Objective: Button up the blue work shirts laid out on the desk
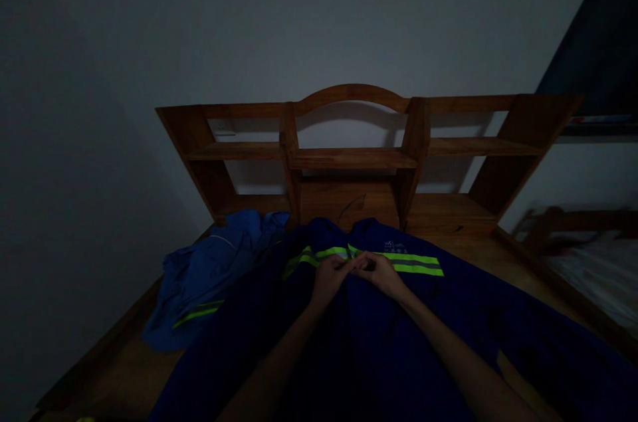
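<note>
In a dimly lit room, a person's 2 bare hands meet at the chest of a dark blue work jacket (379,342) spread flat across a wooden bed platform (124,369). The left hand (329,276) and the right hand (381,272) sit fingertip to fingertip at the garment's centre front, just where its yellow-green reflective stripe (416,264) breaks; each hand has its fingers drawn together and appears to pinch the fabric edge there, though the low light hides exactly what lies between the fingertips. Both forearms reach in from the bottom of the frame over the jacket's body. The jacket's collar end points toward a wooden headboard with open shelves (349,157), which stands against a pale wall. To the left of the jacket, touching its sleeve side, lies a second, lighter blue garment (209,276), crumpled, with its own reflective stripe showing. At the far right edge, another bed (588,269) is blurred
</note>
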`<state>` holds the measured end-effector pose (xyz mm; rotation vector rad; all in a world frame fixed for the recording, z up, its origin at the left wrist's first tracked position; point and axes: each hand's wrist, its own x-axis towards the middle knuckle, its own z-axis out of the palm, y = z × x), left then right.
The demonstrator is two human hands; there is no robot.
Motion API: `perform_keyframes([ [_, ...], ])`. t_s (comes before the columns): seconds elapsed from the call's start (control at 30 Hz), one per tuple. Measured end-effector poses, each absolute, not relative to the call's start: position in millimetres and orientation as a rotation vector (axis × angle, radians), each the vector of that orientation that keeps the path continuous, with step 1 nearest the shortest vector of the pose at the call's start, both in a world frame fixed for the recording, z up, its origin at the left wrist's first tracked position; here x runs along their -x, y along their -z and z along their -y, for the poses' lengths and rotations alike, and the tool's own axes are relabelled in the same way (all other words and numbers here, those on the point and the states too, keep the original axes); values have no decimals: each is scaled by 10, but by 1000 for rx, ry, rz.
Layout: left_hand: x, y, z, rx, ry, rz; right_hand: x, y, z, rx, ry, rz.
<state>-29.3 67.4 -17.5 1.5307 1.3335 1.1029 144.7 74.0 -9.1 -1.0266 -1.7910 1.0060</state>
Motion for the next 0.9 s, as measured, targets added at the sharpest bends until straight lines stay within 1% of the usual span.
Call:
perform_keyframes([
  [0.1, 286, 172, -641, -1587, -1187, -1356, -1442, 91, -736, 1009, -1017, 1807],
  [0.33, 282, 106, -576, -1546, -1209, -1405, -1451, 92, -744, 994, -1024, 1818],
  [0.57, 274, 176, -644, -1506, -1227, -1398, -1459, 50, -728, 962, -1017, 1848],
  [0.9, 285, 202, -617, -1517, -1189, -1353, -1448, 56, -692, 1016, -872, 1937],
])
